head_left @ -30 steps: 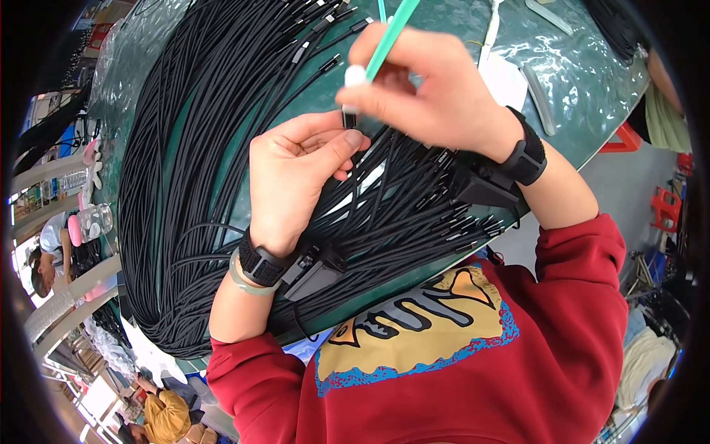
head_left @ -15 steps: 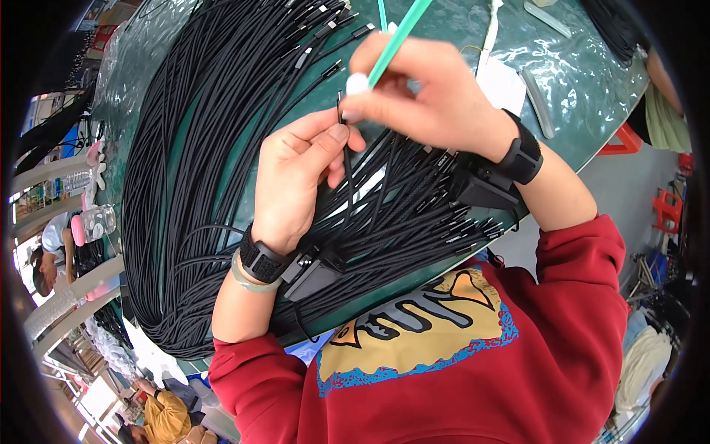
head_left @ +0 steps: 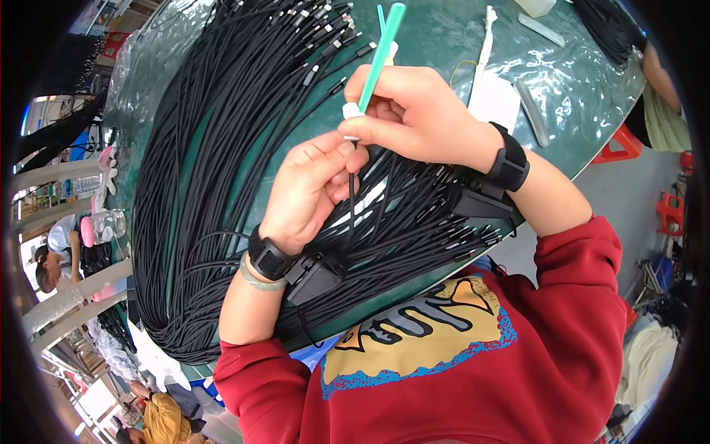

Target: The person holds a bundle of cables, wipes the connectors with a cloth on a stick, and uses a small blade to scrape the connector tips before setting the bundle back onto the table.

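Note:
My right hand [head_left: 429, 115] is closed around a slim green stick [head_left: 383, 55] with a white wad [head_left: 351, 110] at its lower end. Just below, my left hand [head_left: 307, 189] pinches the end of a black cable [head_left: 352, 196] between thumb and fingers. The cable hangs down from the pinch. Its small connector, partly hidden by the fingers, is close under my right thumb. A large bundle of black cables [head_left: 166, 192] curves across the left of the table, with light metal plugs at its far end. More cable ends [head_left: 473, 233] fan out beneath my right wrist.
The green table [head_left: 577, 81] has a glossy clear cover. Beyond my right hand lie a white paper piece [head_left: 494, 102], a grey strip [head_left: 532, 115] and a clear strip [head_left: 541, 31]. Red stools [head_left: 669, 214] stand at the right. Another person [head_left: 166, 418] is at the lower left.
The green stick has swung more upright, and its white wad now sits just above the pinched cable end. Both hands appear slightly lower in the view. The cable tip no longer sticks up above the fingers.

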The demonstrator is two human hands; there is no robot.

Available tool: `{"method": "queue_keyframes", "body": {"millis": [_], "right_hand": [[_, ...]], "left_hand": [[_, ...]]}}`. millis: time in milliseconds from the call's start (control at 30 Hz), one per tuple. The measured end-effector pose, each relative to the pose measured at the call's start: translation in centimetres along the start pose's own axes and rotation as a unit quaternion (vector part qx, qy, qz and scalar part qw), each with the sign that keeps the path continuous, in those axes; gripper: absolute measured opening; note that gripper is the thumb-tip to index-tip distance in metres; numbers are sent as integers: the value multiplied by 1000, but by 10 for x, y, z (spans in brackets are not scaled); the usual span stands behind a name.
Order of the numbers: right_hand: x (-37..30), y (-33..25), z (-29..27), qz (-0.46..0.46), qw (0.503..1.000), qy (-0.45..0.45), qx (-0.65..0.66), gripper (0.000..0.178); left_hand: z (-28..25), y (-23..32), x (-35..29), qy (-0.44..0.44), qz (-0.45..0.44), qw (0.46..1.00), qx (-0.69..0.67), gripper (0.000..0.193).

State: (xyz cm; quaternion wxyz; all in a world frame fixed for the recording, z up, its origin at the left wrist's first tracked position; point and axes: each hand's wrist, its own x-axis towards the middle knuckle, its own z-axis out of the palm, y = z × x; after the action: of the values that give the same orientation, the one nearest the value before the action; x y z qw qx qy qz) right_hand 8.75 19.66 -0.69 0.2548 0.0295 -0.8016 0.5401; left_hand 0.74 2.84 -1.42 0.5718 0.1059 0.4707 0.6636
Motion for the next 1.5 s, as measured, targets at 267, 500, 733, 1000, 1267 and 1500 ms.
{"method": "queue_keyframes", "body": {"millis": [267, 500, 733, 1000, 1267, 1500], "right_hand": [[12, 12, -35, 65, 990, 124, -1, 18], [13, 12, -70, 224, 917, -54, -327, 34], [14, 0, -61, 216, 855, -22, -470, 33], [8, 9, -57, 156, 889, 51, -428, 32], [11, 9, -59, 128, 899, 66, -414, 29], [12, 0, -55, 121, 913, 74, -383, 27]], "left_hand": [[42, -4, -14, -61, 115, 971, 200, 29], [40, 44, -92, -36, 131, 853, 504, 24], [-17, 76, -112, 169, 108, 585, 786, 30], [-29, 43, -11, 225, 128, 426, 867, 20], [-25, 56, 31, 162, 13, 478, 863, 23], [-23, 70, 25, 220, -60, 794, 563, 16]]}}
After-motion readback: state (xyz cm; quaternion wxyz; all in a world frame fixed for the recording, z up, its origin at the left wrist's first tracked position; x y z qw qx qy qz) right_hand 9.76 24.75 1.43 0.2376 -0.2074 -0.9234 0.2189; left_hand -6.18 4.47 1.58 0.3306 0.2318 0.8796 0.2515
